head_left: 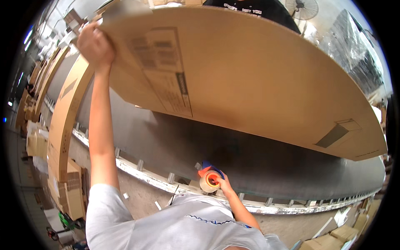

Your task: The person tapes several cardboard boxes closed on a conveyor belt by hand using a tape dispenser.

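Note:
A long, flat cardboard box (258,79) stands tilted on its edge over a dark conveyor belt (183,137). Printed panels mark its left part, and a dark strip shows near its lower right corner. My left hand (96,46), slightly blurred, is raised with the arm stretched out and closed on the box's upper left corner. Low in front of my body, my right hand (225,185) grips a tape dispenser (211,178) with blue and orange parts and a roll of tape. The dispenser is apart from the box, above the belt's near edge.
A white rail with rollers (171,178) runs along the near side. Another long carton (68,104) leans at the left, with more cartons (68,183) below it. Behind the box is a person in a black shirt (271,10). Flattened cardboard (329,241) lies lower right.

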A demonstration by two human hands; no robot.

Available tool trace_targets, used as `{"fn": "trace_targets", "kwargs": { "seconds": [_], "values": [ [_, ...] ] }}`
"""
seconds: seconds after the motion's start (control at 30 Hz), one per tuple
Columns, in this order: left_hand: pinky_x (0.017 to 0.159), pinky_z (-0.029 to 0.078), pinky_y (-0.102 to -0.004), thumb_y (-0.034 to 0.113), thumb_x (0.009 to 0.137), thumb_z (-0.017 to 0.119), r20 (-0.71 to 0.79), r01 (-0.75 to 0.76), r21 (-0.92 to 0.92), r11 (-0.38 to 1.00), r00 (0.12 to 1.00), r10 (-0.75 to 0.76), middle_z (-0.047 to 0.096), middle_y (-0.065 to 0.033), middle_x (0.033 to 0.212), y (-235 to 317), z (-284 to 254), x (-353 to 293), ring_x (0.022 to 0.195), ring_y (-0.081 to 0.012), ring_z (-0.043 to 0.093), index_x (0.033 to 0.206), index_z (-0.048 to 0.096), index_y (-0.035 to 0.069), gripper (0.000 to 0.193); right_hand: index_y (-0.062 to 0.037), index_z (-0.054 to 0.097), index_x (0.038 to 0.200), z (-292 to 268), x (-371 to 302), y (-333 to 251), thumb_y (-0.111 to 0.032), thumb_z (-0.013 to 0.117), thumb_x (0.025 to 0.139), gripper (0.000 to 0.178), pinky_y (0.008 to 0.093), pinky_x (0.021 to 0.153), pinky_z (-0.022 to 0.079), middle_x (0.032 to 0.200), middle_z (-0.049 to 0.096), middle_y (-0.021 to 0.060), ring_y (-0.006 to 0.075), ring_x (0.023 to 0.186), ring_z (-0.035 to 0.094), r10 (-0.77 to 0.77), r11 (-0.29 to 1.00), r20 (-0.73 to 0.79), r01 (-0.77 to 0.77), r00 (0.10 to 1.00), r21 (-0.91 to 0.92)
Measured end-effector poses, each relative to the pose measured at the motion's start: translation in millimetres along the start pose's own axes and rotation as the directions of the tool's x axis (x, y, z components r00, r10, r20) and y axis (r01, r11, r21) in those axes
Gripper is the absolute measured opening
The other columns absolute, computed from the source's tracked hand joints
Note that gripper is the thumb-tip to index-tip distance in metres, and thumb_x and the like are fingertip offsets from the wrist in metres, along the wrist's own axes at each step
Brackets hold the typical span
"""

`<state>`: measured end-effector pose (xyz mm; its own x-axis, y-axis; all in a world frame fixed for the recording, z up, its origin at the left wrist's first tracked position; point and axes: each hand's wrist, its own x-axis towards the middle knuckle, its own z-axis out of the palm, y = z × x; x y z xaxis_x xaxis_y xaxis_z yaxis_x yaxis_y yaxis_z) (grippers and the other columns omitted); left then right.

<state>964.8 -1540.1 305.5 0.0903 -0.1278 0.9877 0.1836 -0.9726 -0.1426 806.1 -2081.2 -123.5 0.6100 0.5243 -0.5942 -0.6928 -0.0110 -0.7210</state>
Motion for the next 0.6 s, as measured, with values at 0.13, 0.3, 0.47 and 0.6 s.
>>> {"fn": "trace_targets", "kwargs": {
  "seconds": [0.13,0.3,0.47,0.6],
  "values": [
    [0.095,0.048,-0.0485,0.02,0.096,0.047,0.127,0.05,0.082,0.995,0.99,-0.061,0.071,-0.0103,0.109,-7,80,-5,0.106,-0.0311,0.066,0.111,0.068,0.012,0.026,0.0015,0.063,0.123,0,6,6,-0.005,0.055,0.085,0.04,0.0294,0.083,0.057,0.112,0.071,0.0089,0.0181,0.096,0.069,-0.018,1.0,0.013,0.018,1.0,0.005],
    [0.104,0.045,-0.0496,0.03,0.099,0.044,0.519,0.0,0.135,0.991,0.852,-0.071,0.066,-0.0146,0.126,-28,164,-29,0.123,-0.0321,0.06,0.127,0.061,0.013,0.036,0.0014,0.064,0.123,7,10,4,-0.008,0.052,0.081,0.045,0.0298,0.089,0.053,0.112,0.071,0.0082,0.0177,0.1,0.067,-0.021,1.0,-0.057,0.02,0.998,-0.023],
    [0.109,0.044,-0.0493,0.033,0.099,0.043,0.703,0.047,0.101,0.994,0.703,-0.105,0.06,-0.0144,0.138,-29,230,-64,0.133,-0.0322,0.053,0.138,0.053,0.014,0.045,0.0018,0.067,0.113,23,9,11,-0.006,0.052,0.079,0.038,0.0287,0.086,0.051,0.104,0.07,0.0057,0.015,0.092,0.064,-0.112,0.994,-0.199,0.11,0.974,-0.02],
    [0.109,0.043,-0.0489,0.038,0.099,0.043,0.867,0.033,0.009,0.999,0.498,-0.024,0.059,-0.0164,0.14,-21,286,-102,0.135,-0.0326,0.053,0.139,0.052,0.012,0.049,0.0025,0.066,0.113,53,-1,12,-0.003,0.053,0.075,0.041,0.0307,0.092,0.053,0.105,0.071,0.0076,0.0167,0.098,0.068,-0.211,0.964,-0.395,0.258,0.894,0.07]
  ]
}}
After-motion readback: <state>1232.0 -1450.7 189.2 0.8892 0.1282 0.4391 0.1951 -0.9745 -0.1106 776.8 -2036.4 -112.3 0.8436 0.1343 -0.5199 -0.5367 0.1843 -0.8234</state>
